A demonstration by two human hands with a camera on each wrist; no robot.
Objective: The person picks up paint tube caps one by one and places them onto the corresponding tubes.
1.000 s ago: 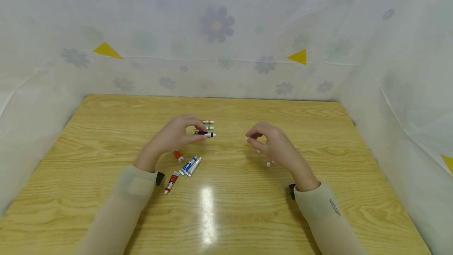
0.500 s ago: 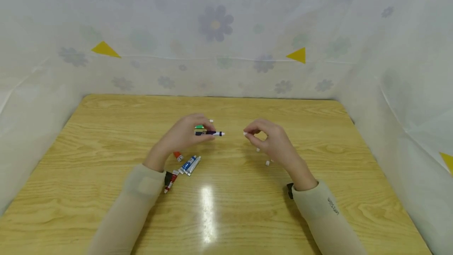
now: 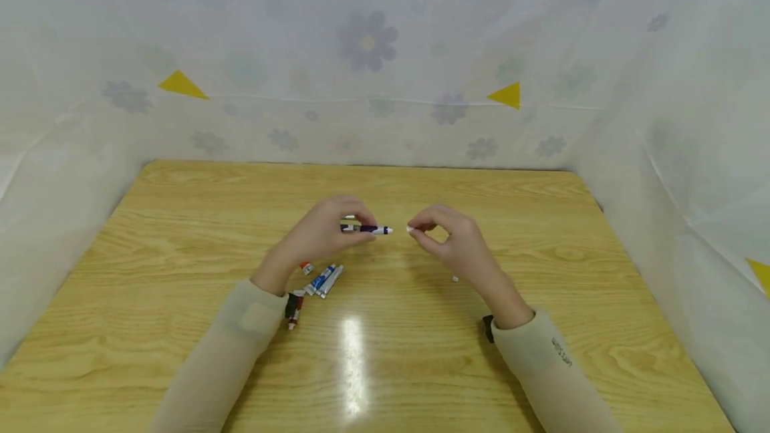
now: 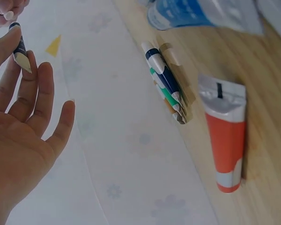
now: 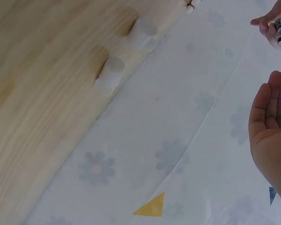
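My left hand pinches a small dark blue paint tube above the table, its white neck pointing right. The left wrist view shows the same tube between thumb and fingers. My right hand pinches a tiny white cap just right of the tube's neck, a small gap apart. In the right wrist view, the right palm faces the tube.
On the wooden table, a red tube, two blue tubes and a red-and-black tube lie near my left wrist. A row of small tubes lies under the left hand. Loose white caps lie near the right hand.
My left hand has lifted the dark blue tube from the row and carried it right. My right hand, with the white cap, has moved left, so the gap between them has narrowed.
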